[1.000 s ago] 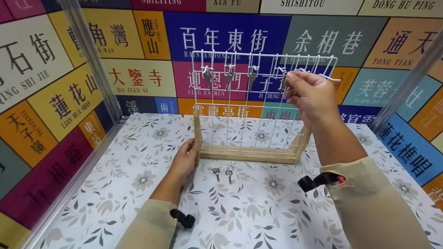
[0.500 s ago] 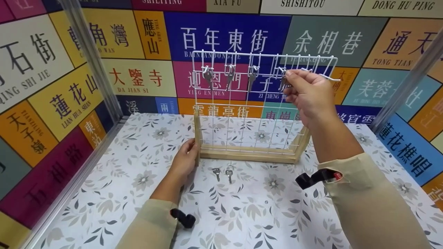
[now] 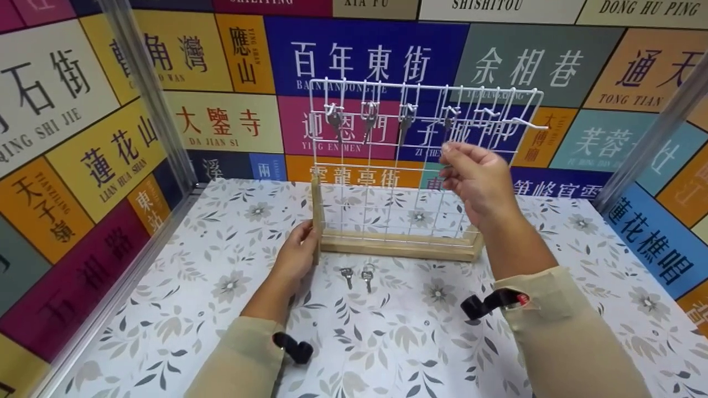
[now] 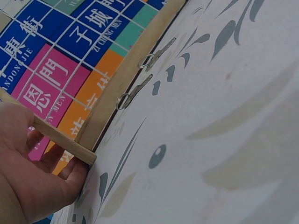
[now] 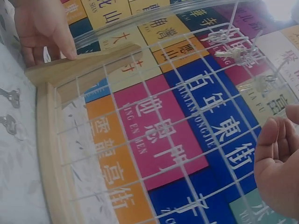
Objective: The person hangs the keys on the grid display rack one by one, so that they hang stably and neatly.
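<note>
A beige sleeve (image 3: 238, 354) on the left leads to the person's left hand (image 3: 294, 257), which grips the pale wooden side post (image 3: 316, 202) of an upright rack low down. The rack, with its white wire grid (image 3: 426, 85) and wooden base (image 3: 395, 252), stands on a bench (image 3: 404, 365) patterned in white with grey leaves and flowers. Just in front of the base lie two small silver metal keys, the left loose key (image 3: 348, 277) and the right loose key (image 3: 368, 278). Above, four metal keys hang in a row from white hooks: the first (image 3: 334, 119), second (image 3: 369, 122), third (image 3: 406, 124) and fourth (image 3: 448, 120). Just below that fourth one hovers the right hand (image 3: 480, 179), its fingers loosely bent, thumb near forefinger; I see nothing held. Farther right, two more white hooks (image 3: 531, 125) jut from the grid.
</note>
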`<state>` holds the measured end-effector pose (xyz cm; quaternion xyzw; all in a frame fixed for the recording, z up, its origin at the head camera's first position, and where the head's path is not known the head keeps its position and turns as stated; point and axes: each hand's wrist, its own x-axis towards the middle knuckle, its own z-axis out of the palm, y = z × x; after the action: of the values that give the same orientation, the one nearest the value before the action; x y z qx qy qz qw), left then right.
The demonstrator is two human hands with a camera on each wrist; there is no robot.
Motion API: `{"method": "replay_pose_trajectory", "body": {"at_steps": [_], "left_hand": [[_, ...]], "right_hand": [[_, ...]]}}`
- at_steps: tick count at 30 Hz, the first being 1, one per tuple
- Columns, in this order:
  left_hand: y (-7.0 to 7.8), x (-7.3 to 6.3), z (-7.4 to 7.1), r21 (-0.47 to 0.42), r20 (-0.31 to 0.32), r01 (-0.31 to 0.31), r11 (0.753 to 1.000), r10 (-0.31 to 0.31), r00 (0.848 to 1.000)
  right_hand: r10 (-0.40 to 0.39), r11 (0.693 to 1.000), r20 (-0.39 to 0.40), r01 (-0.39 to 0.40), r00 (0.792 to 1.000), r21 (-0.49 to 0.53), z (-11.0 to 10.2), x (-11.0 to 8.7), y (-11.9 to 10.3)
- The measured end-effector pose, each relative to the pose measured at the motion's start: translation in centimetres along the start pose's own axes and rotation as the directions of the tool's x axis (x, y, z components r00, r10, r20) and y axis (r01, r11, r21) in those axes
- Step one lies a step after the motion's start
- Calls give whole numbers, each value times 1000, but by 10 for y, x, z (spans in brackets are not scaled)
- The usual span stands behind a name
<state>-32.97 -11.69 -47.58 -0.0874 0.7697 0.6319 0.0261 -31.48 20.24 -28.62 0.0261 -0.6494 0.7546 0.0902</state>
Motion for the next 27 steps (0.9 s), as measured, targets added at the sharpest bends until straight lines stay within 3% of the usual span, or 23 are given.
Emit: {"method": "replay_pose_trajectory", "body": {"at_steps": [3,7,14,20,27], "left_hand": [[1,0,0,4,7,23,1000,-23,1000],[1,-1,0,-3,8,19,1000,-19,1000],[-2,1,-2,-24,5,-6,1000,6,1000],[-1,1,-1,-23,3,-12,1000,12,1000],[0,0,-2,-22,5,-15,1000,15,1000]], "right_hand": [[2,1000,68,-2,998,-2,4,-2,19],[18,997,185,-4,983,-78,12,-6,46],[155,961,343,-61,926,-270,22,-8,99],[295,905,382,-129,876,-405,25,-6,139],[391,840,370,-163,842,-517,27,-4,170]]}}
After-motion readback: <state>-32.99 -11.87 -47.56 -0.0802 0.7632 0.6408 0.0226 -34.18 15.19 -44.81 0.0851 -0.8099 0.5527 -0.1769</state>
